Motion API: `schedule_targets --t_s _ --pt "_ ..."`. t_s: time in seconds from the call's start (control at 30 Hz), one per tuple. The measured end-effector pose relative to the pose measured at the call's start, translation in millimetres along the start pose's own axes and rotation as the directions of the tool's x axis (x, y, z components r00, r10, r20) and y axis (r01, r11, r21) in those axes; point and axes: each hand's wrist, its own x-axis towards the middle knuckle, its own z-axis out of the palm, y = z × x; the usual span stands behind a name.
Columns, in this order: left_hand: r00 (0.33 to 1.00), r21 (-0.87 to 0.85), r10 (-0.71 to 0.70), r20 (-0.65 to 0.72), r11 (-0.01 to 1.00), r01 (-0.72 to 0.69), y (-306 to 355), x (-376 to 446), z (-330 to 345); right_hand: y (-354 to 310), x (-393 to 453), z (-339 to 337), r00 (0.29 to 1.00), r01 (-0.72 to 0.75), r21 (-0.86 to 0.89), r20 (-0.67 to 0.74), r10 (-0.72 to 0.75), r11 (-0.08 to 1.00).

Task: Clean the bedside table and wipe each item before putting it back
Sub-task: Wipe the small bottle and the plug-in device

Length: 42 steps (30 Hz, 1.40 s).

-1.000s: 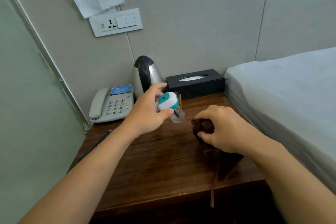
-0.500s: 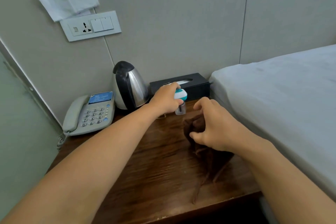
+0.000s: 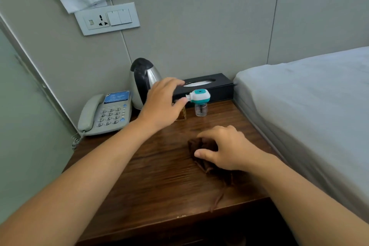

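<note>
A white and teal plug-in vaporiser with a clear bottle (image 3: 200, 100) stands upright on the wooden bedside table (image 3: 151, 181), just in front of the black tissue box (image 3: 217, 89). My left hand (image 3: 162, 104) hovers at its left side. The thumb tip touches its white end and the other fingers are relaxed and off it. My right hand (image 3: 225, 151) lies on a crumpled brown cloth (image 3: 201, 146) in the middle of the table, its fingers and thumb curled round the cloth.
A steel kettle with a black handle (image 3: 143, 80) and a grey telephone (image 3: 106, 114) stand at the back left. A small amber item (image 3: 182, 115) sits half hidden behind my left hand. The bed (image 3: 309, 110) borders the table on the right. A socket panel (image 3: 107, 18) is on the wall.
My left hand carried the vaporiser from mid-air to the back of the table, set it upright by the tissue box and loosened its grip. My right hand stayed on the cloth.
</note>
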Motion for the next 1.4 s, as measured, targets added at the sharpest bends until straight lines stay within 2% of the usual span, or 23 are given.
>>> schedule_targets --t_s 0.07,0.2,0.33,0.43,0.47,0.53,0.6,0.7,0.77,0.83,0.9,1.0,1.13,1.23,1.33,1.4 --pt "0.999 -0.054 -0.029 -0.038 0.998 0.027 -5 -31 -22 -5 -5 10 0.999 0.010 -0.037 0.036 -0.009 0.999" --pt "0.995 -0.100 -0.078 -0.057 0.992 0.072 -15 -92 -49 -35 -19 25 0.979 0.193 0.018 0.061 -0.194 0.981" --pt "0.966 -0.152 -0.169 0.196 0.968 0.200 -20 -138 -55 -61 -33 28 0.943 0.266 0.134 0.168 -0.286 0.955" --pt "0.872 -0.078 -0.175 0.458 0.969 0.236 -27 -160 -62 -74 -44 20 0.907 0.242 0.222 0.294 -0.302 0.945" --pt "0.819 -0.085 -0.175 0.547 0.961 0.262 -29 -164 -66 -76 -46 16 0.911 0.239 0.253 0.277 -0.307 0.938" --pt "0.741 -0.194 -0.130 0.659 0.922 0.334 -30 -172 -74 -78 -45 8 0.949 0.222 0.324 0.145 -0.280 0.920" --pt "0.734 -0.374 -0.061 0.676 0.830 0.413 -30 -178 -81 -80 -42 0 0.976 0.201 0.409 -0.004 -0.218 0.890" --pt "0.806 -0.636 -0.003 0.592 0.613 0.470 -18 -183 -87 -84 -38 -2 0.961 0.265 0.541 -0.218 -0.171 0.798" --pt "0.898 -0.741 -0.027 0.438 0.555 0.378 -6 -183 -87 -90 -38 2 0.930 0.349 0.589 -0.316 -0.189 0.729" --pt "0.960 -0.754 -0.108 0.259 0.599 0.270 0 -181 -85 -97 -39 7 0.916 0.390 0.639 -0.346 -0.206 0.663" --pt "0.972 -0.737 -0.176 0.156 0.634 0.233 0 -178 -83 -100 -39 9 0.917 0.391 0.666 -0.336 -0.213 0.635" --pt "0.969 -0.747 -0.204 0.137 0.622 0.236 -2 -175 -79 -100 -36 14 0.928 0.366 0.654 -0.310 -0.207 0.662" --pt "0.964 -0.709 -0.259 0.051 0.671 0.218 2 -172 -69 -97 -31 24 0.951 0.294 0.686 -0.281 -0.131 0.666" --pt "0.943 -0.646 -0.332 -0.024 0.725 0.238 5 -169 -62 -96 -26 32 0.938 0.256 0.637 -0.346 -0.027 0.728" --pt "0.941 -0.582 -0.328 -0.081 0.782 0.222 9 -168 -56 -102 -26 32 0.922 0.264 0.517 -0.383 -0.056 0.815" --pt "0.943 -0.598 -0.328 -0.062 0.769 0.228 11 -166 -55 -101 -28 25 0.939 0.210 0.395 -0.336 -0.072 0.894"
